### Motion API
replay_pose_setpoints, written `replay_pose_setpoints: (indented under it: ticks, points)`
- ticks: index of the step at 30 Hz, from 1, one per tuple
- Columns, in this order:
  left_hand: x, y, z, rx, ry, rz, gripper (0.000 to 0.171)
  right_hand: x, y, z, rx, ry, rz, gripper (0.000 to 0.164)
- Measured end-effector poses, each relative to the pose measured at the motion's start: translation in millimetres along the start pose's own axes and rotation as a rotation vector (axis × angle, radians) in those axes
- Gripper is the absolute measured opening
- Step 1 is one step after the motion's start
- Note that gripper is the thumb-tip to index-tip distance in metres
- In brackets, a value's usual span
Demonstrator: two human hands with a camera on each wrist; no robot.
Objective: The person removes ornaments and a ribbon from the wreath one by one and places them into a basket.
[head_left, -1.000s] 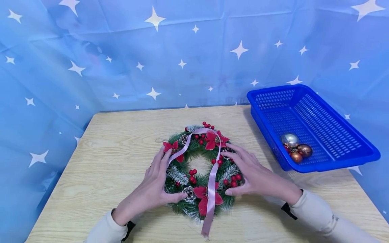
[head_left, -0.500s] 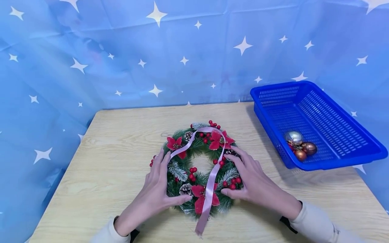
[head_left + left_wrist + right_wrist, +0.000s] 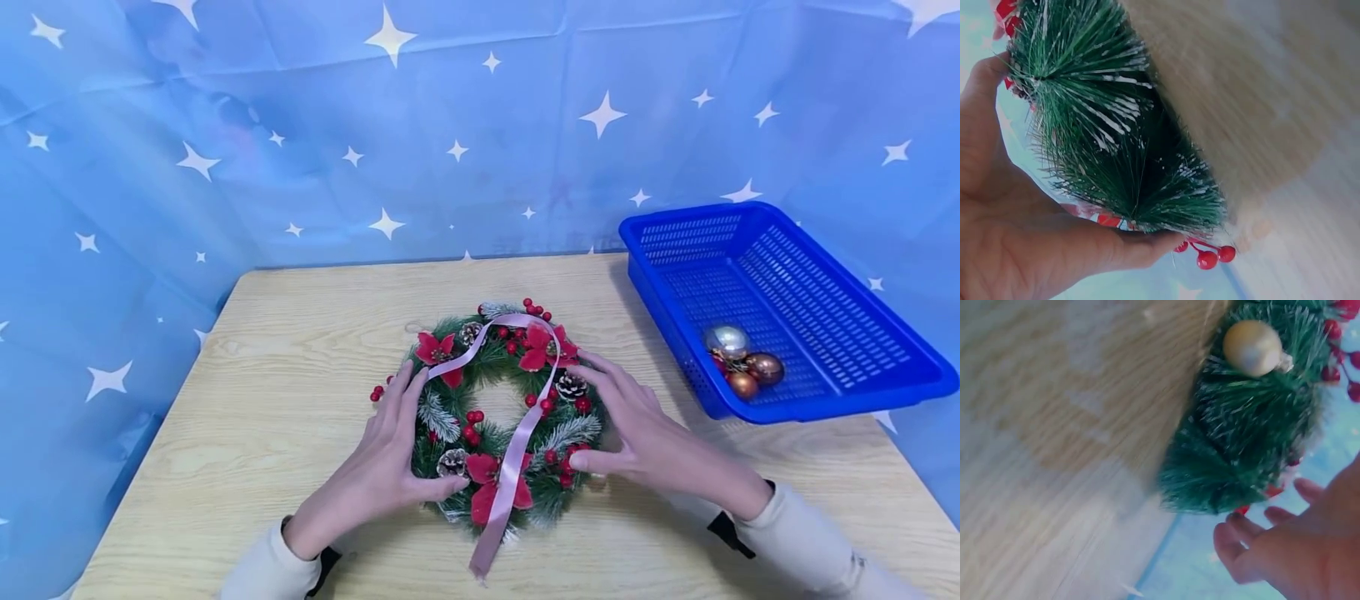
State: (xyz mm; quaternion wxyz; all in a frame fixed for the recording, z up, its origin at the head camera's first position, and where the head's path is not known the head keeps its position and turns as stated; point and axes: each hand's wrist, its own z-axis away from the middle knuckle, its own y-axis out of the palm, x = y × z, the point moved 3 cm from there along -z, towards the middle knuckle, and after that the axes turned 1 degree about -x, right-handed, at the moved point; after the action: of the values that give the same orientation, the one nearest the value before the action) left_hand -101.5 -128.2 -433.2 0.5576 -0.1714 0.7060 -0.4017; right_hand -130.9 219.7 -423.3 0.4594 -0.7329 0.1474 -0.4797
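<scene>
A green Christmas wreath [image 3: 577,429] with red flowers, berries and pinecones lies on the table. Across its front runs a pink ribbon [image 3: 517,454], its tail hanging over the lower edge. My left hand [image 3: 381,467] holds the wreath's left side, thumb near the lower pinecone and fingers along the outer edge. At the right side my right hand [image 3: 637,429] is spread with loosely bent fingers; the right wrist view has its fingertips just off the greenery. A gold ball ornament [image 3: 1252,349] sits on the wreath's outer side in that view.
A blue plastic basket [image 3: 847,329] stands at the back right of the wooden table [image 3: 300,333]. Inside it lie several ball ornaments [image 3: 765,367] in silver and copper. A blue star-patterned cloth [image 3: 450,108] hangs behind the table.
The wreath has turned a little clockwise under both hands, and the ribbon's tail has swung left. My right hand has since drawn slightly outward to the right, its fingers opening.
</scene>
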Motion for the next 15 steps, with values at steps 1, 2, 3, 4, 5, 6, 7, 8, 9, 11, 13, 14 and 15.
replay_pose_setpoints:
  ticks: [1, 2, 3, 4, 5, 6, 7, 8, 9, 11, 13, 14, 15]
  points:
    - [0.8, -0.6, -0.8, 0.006, 0.008, 0.004, 0.136, -2, -1, -2, -0.003, -0.006, 0.000, 0.104]
    - [1.5, -1.4, -1.7, 0.012, 0.018, 0.008, 0.136, -4, -1, -3, -0.003, -0.012, -0.002, 0.102]
    - [2.4, -2.0, -2.5, 0.018, 0.027, 0.013, 0.136, -6, -1, -4, 0.000, -0.014, -0.004, 0.101]
    - [3.1, -2.7, -3.4, 0.025, 0.036, 0.017, 0.136, -7, -2, -6, 0.007, -0.017, -0.004, 0.099]
    - [3.9, -3.2, -4.5, 0.030, 0.045, 0.021, 0.136, -8, -2, -6, 0.015, -0.018, -0.008, 0.098]
    - [4.6, -3.7, -5.6, 0.038, 0.052, 0.028, 0.136, -9, -1, -7, 0.025, -0.015, -0.013, 0.097]
    - [5.1, -4.1, -6.7, 0.044, 0.061, 0.032, 0.136, -10, -2, -7, 0.033, -0.016, -0.013, 0.097]
    - [5.7, -4.2, -7.9, 0.045, 0.068, 0.033, 0.136, -11, -1, -7, 0.041, -0.013, -0.013, 0.096]
    - [6.6, -4.1, -8.7, 0.046, 0.072, 0.034, 0.136, -12, -1, -6, 0.049, -0.006, -0.015, 0.096]
    - [7.2, -4.0, -9.0, 0.032, 0.073, 0.023, 0.136, -12, 0, -5, 0.052, -0.006, -0.006, 0.095]
    - [7.0, -3.9, -7.8, 0.000, 0.068, 0.012, 0.134, -11, 1, -3, 0.049, -0.001, 0.009, 0.096]
    - [6.5, -3.7, -6.7, -0.019, 0.056, 0.011, 0.134, -10, 1, -3, 0.045, -0.001, 0.018, 0.096]
    - [5.5, -3.5, -5.4, -0.037, 0.037, 0.010, 0.133, -9, 2, -1, 0.040, 0.003, 0.027, 0.097]
